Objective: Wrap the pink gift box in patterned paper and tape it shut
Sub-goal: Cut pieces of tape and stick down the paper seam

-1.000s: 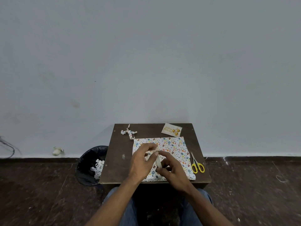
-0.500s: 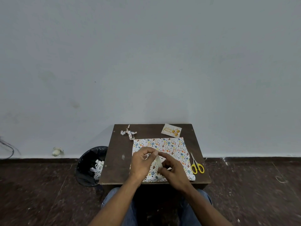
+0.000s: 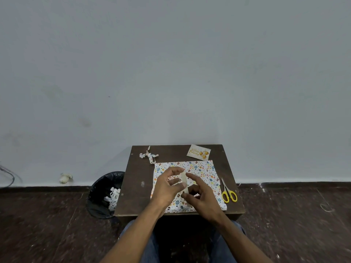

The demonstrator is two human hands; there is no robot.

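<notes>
A seated person works over a small dark worktop (image 3: 136, 179) set against a grey wall. A sheet of patterned paper (image 3: 205, 171) lies flat on the worktop and serves as the landmark for the rest. Above the middle of the paper both hands meet on a short pale strip of tape (image 3: 183, 182), which stands nearly upright between them. The left hand (image 3: 167, 186) has its fingers curled, with thumb and fingertips pinching the upper part of the tape. The right hand (image 3: 201, 196) pinches the lower end of the tape between thumb and forefinger, its other fingers loosely bent. Both forearms reach in from the bottom edge of the view, above knees in blue jeans.

The pink box cannot be made out; the hands cover the centre of the paper, and whether it lies beneath them cannot be told.

Just right of the paper, near its lower corner, yellow-handled scissors (image 3: 228, 194) lie on the worktop with blades pointing away from the person. Beyond the paper's far right corner rests a small card (image 3: 198, 151) with gold lettering and balloons. Beyond its far left corner lies a crumpled scrap (image 3: 149, 156) of the same patterned paper. On the floor, left of the worktop, a black bin (image 3: 102, 194) holds more paper trimmings.
</notes>
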